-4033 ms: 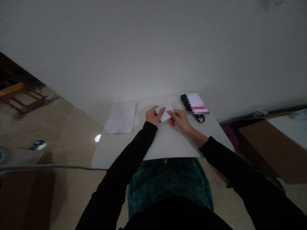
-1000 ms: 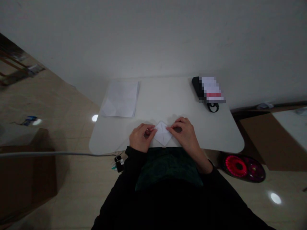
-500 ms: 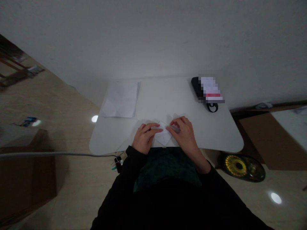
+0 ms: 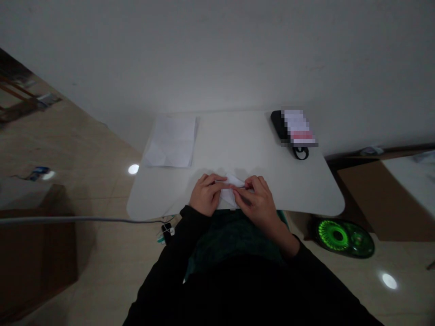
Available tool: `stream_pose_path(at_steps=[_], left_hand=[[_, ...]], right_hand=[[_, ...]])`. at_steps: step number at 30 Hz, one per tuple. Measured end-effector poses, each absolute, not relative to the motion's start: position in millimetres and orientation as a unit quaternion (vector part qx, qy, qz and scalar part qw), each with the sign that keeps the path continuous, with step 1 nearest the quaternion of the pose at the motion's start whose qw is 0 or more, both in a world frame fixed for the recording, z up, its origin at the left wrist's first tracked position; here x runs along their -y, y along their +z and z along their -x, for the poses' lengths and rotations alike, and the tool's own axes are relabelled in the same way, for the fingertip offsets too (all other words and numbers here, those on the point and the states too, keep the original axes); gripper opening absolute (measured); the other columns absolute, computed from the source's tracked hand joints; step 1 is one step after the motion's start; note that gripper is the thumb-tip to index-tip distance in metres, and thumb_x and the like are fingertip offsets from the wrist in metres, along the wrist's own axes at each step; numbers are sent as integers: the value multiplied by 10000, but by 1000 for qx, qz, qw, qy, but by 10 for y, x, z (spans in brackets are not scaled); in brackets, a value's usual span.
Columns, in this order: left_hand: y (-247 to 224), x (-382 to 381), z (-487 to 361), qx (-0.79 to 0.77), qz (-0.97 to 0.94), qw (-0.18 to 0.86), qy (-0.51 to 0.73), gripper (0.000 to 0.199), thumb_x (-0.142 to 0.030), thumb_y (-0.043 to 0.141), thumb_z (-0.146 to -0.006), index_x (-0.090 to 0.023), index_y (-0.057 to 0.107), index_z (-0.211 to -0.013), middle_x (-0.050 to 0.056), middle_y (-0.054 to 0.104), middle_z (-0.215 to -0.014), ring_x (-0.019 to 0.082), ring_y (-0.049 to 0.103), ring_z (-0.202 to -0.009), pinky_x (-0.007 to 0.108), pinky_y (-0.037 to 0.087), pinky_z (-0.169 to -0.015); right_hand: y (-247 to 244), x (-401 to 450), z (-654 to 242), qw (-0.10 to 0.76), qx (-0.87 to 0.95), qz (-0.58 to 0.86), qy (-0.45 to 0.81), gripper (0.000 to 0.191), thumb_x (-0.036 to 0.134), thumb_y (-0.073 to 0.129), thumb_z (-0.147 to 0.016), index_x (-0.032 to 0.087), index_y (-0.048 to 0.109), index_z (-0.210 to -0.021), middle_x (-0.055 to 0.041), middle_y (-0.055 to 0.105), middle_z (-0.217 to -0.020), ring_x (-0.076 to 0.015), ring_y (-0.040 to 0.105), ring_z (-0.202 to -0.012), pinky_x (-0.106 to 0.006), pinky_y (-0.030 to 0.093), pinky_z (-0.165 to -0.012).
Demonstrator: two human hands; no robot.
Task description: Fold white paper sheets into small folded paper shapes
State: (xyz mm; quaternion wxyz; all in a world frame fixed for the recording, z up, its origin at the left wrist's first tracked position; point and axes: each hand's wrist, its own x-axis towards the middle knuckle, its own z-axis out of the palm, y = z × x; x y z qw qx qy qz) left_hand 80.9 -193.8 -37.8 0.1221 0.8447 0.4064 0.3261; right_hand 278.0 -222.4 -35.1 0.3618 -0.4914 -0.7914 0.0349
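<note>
A small piece of folded white paper (image 4: pixel 228 196) lies at the front edge of the white table (image 4: pixel 234 145), between my two hands. My left hand (image 4: pixel 208 192) grips its left side, fingers stretched across toward the middle. On the right, my right hand (image 4: pixel 258 199) pinches the paper between thumb and fingers, with an upper flap (image 4: pixel 234 180) standing slightly raised. My fingertips nearly meet over the paper's centre and hide part of it.
White sheets (image 4: pixel 172 141) lie at the table's back left. A black case (image 4: pixel 280 126) with a strap and a blurred-out item sit at the back right. A green-lit device (image 4: pixel 345 237) and a phone (image 4: pixel 167 232) are below the table. A cable (image 4: pixel 102 219) crosses at left.
My right hand has moved slightly down toward me, and the paper's right part has changed shape under its fingers. My left fingers reach a little further right. The device's light turned from yellow to green.
</note>
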Motion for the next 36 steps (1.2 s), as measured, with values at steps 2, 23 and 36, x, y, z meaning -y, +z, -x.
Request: stream_pose_path(at_steps=[2, 23, 36], left_hand=[[-368, 1917, -845, -424, -833, 125, 332, 257, -54, 522, -892, -185, 722, -986, 59, 722, -1046, 189, 633, -896, 382, 494, -814], [-279, 1827, -872, -401, -875, 98, 253, 268, -64, 534, -903, -229, 729, -982, 52, 690, -1093, 215, 572, -991, 378, 473, -827], [-258, 2035, -793, -339, -902, 39, 263, 258, -84, 492, -878, -117, 686, -1044, 121, 716, -1057, 215, 603, -892, 379, 530, -800]], right_hand=[[-359, 2232, -2757, 363, 782, 506, 26, 206, 261, 605, -931, 195, 798, -902, -76, 531, -818, -200, 475, -807, -352, 437, -719], [-384, 2305, -2855, 325, 718, 610, -76, 232, 317, 613, -940, 236, 792, -817, -50, 563, -720, -199, 463, -785, -338, 344, -709], [-408, 2382, -2635, 312, 801, 509, -41, 353, 185, 544, -927, 139, 652, -1260, -117, 685, -1239, -251, 566, -1081, -398, 436, -914]])
